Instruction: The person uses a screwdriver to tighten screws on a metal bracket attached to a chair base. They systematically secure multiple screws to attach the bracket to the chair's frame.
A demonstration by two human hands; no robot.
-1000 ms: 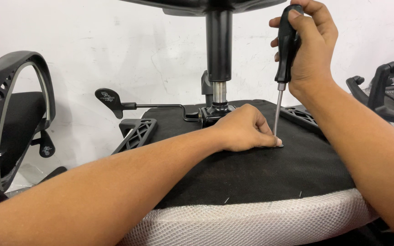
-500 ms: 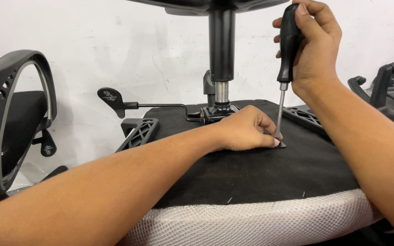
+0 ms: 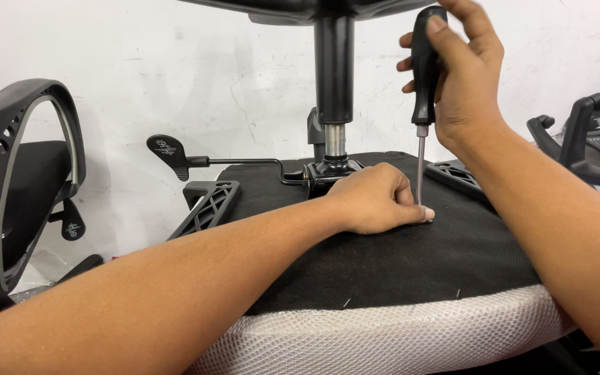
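Upright, screwdriver point(image 3: 423, 104) in right hand point(image 3: 463, 76) — tip beside left fingers point(image 3: 411, 208).

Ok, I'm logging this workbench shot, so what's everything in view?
screwdriver: one, black handle, steel shaft, upright, tip at the seat underside
upturned chair seat: one, black fabric underside, white mesh edge, centre
gas-lift column: one, black and silver, rising from the seat
lever: one, black, left of column
armrest bracket: one, black, at seat's left edge
chair backrest: one, black, far left
armrests: black, far right
wall: white, behind
left hand: resting on the seat by the tip
right hand: gripping the handle
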